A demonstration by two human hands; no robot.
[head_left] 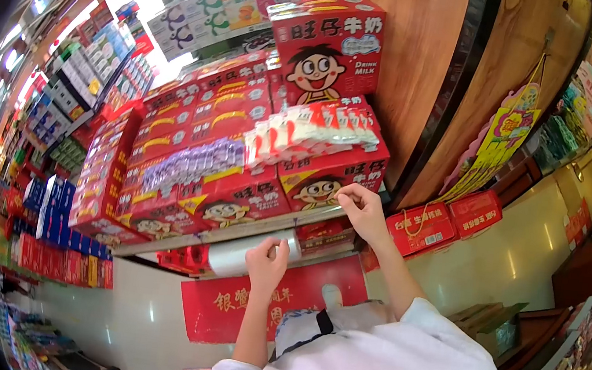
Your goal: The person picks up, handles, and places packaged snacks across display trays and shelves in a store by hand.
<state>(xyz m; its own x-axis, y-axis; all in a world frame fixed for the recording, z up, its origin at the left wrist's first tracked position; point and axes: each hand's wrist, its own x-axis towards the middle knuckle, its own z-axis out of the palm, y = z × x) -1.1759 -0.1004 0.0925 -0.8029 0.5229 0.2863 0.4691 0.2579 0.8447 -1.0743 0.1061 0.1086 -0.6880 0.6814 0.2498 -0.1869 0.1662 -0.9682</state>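
My left hand [268, 261] is closed with its fingers curled, just in front of a roll of clear plastic film [235, 255] below the shelf edge. No object shows in it. My right hand [364, 210] is closed too, thumb and forefinger together, in front of a red milk carton box [318, 188]; nothing is visible between its fingers. On top of the stacked boxes lies a row of white and red packets [309, 135]. To their left is a row of purple packets [195, 164].
A taller red milk box [326, 56] stands behind the packets, against a wooden pillar [415, 59]. Red boxes [420, 226] sit on the floor at right, under a hanging yellow sign [510, 130]. A red mat [202, 314] lies below. Stocked shelves [75, 84] line the left.
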